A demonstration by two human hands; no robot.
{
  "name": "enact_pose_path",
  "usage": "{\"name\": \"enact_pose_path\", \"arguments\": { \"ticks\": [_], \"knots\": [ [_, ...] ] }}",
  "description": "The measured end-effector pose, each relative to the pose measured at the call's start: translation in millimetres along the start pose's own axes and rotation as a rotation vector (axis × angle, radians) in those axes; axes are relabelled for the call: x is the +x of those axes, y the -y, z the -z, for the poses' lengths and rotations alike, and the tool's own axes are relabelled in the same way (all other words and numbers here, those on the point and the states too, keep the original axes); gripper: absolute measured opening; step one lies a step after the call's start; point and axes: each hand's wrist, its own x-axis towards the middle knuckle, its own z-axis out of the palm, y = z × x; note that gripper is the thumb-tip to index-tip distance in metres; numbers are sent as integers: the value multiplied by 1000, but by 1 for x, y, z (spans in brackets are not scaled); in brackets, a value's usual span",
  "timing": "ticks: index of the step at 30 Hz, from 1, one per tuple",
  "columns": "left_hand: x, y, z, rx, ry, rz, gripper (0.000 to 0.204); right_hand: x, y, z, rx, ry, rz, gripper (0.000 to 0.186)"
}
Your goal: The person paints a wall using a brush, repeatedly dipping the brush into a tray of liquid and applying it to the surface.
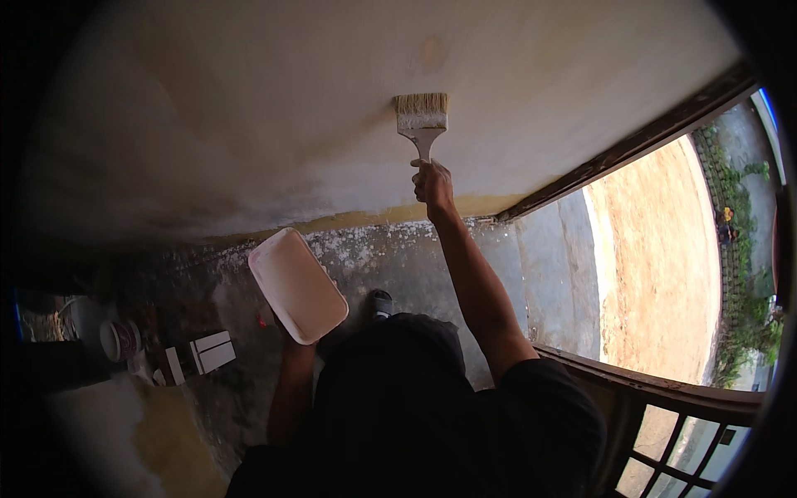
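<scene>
My right hand [432, 184] is closed around the handle of a wide paintbrush [421, 114], whose pale bristles, coated at the base, are against the off-white, stained wall [315, 100]. My left hand [294, 344], mostly hidden beneath a shallow pale rectangular tray [295, 282], holds that tray out over the floor to the left of my body. The inside of the tray looks coated in a pinkish-white layer.
A paint-spattered concrete floor [481, 274] runs along the wall's base, with my sandalled foot [382, 303] on it. At left are a bucket [118, 340] and white boxes [212, 353]. At right, a doorway frame [614, 153] opens onto bright ground; a paned window [681, 448] is below.
</scene>
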Motion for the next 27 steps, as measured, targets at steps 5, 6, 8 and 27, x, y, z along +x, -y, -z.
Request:
{"name": "enact_pose_path", "arguments": {
  "ticks": [5, 6, 8, 27],
  "knots": [
    [6, 2, -26, -43, 33, 15, 102, -5, -50, 23, -21, -65, -210, 28],
    [13, 3, -38, -59, 167, 1, 111, -6, -56, 28, -22, -81, -255, 27],
    [12, 0, -39, -42, 123, 1, 124, -8, -60, 29, -18, -96, -344, 25],
    [20, -1, -42, 178, -84, 23, 62, -84, 233, -31, 224, 330, 64, 30]
  ]
}}
